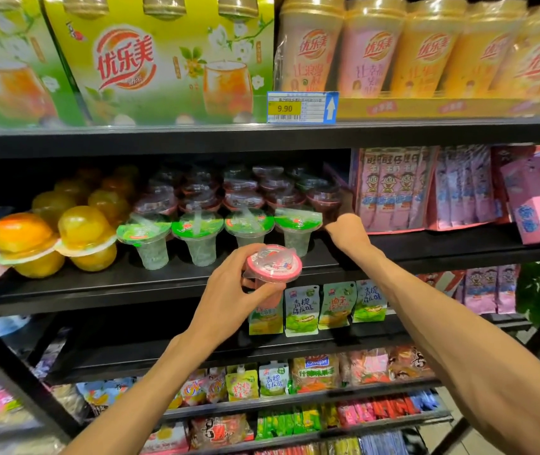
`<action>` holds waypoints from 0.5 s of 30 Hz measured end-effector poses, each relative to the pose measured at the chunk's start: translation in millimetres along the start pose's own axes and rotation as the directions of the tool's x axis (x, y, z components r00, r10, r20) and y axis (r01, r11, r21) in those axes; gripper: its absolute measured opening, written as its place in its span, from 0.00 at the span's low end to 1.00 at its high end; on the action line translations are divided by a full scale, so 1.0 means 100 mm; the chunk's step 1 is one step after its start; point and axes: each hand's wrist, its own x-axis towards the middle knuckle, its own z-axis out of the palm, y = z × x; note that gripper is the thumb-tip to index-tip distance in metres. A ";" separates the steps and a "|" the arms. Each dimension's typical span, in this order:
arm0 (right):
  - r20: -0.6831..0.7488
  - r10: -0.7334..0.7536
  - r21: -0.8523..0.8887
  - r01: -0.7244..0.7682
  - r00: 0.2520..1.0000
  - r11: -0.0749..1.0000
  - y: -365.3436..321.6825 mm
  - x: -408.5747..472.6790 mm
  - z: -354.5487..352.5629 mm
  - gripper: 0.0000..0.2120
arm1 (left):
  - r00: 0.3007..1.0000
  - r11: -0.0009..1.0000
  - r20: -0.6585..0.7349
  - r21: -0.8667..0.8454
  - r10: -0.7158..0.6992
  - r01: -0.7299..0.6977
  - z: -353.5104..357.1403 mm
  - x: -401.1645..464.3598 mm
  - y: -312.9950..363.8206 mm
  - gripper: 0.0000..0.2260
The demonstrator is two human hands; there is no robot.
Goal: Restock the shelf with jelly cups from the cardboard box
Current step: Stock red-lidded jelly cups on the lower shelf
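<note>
My left hand [229, 284] grips a pink-lidded jelly cup [275, 264] in front of the black middle shelf [163, 280]. On that shelf stands a front row of green-lidded jelly cups [198, 238], with stacked red-lidded cups [242, 195] behind them. My right hand [344, 224] reaches deep into the shelf at the right end of the cups, beside a red-lidded cup [322, 198]; its fingers are hidden behind the wrist. The cardboard box is out of view.
Yellow and orange jelly domes [81, 238] fill the shelf's left side. Pink snack packs [396, 188] stand right of the cups. Milk tea boxes [160, 60] and cups [370, 47] sit above; pouches [301, 310] hang below.
</note>
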 end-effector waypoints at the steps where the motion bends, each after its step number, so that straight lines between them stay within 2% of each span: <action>1: -0.005 0.000 0.009 0.000 1.000 1.000 0.01 0.00 0.00 0.11 | 1.000 1.000 -0.002 -0.005 -0.005 0.005 0.00 0.00 0.00 0.26; 6: -0.029 -0.060 0.029 0.061 0.998 0.998 0.04 -0.11 -0.05 0.12 | 1.000 1.000 -0.007 -0.026 -0.018 0.017 0.00 0.00 0.01 0.26; 11: -0.008 -0.165 0.076 0.165 0.986 0.983 0.22 -0.38 -0.22 0.21 | 1.000 0.999 -0.007 -0.042 -0.007 0.007 0.02 0.00 0.07 0.26; 15: 0.049 -0.261 0.278 0.238 0.964 0.931 0.36 -0.71 -0.41 0.39 | 1.000 0.996 -0.009 -0.087 0.009 -0.009 0.07 0.00 0.18 0.26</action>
